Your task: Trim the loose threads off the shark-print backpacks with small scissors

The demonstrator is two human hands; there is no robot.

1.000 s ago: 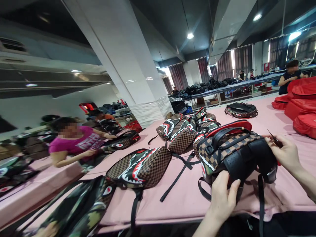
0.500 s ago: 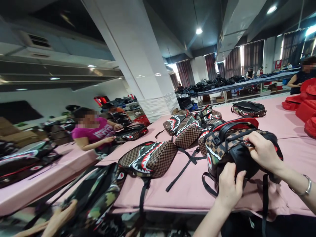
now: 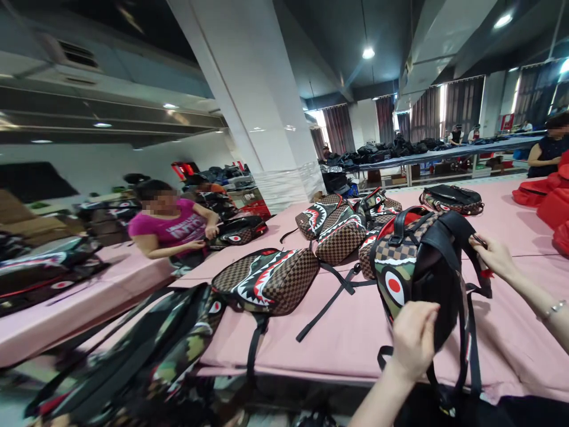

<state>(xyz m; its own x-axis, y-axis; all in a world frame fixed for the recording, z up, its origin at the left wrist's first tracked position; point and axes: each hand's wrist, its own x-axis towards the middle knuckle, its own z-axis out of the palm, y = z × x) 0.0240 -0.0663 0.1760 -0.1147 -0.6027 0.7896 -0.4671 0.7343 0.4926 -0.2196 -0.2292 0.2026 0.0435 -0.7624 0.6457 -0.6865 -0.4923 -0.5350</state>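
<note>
A checkered and camouflage backpack (image 3: 395, 279) with a red-and-white eye patch stands upright on the pink table, its black straps facing right. Closed against its lower front side is my left hand (image 3: 415, 338), gripping the backpack. My right hand (image 3: 491, 255), to the right of the backpack, pinches a black shoulder strap, with a small dark item at the fingertips that is too small to name. Left of the backpack lies another checkered backpack (image 3: 288, 281) with a shark-mouth print, its strap hanging over the table edge.
More shark-print backpacks (image 3: 340, 237) are piled in the middle of the pink table (image 3: 320, 356). One dark backpack (image 3: 451, 198) lies behind, red bags (image 3: 551, 198) at the far right. A camouflage backpack (image 3: 178, 344) is at the lower left. A person in a pink shirt (image 3: 178, 228) handles a bag across.
The backpack has turned and now stands more upright, showing its eye patch. My right hand has moved right, off its top. The co-worker's hand at lower left is gone from view.
</note>
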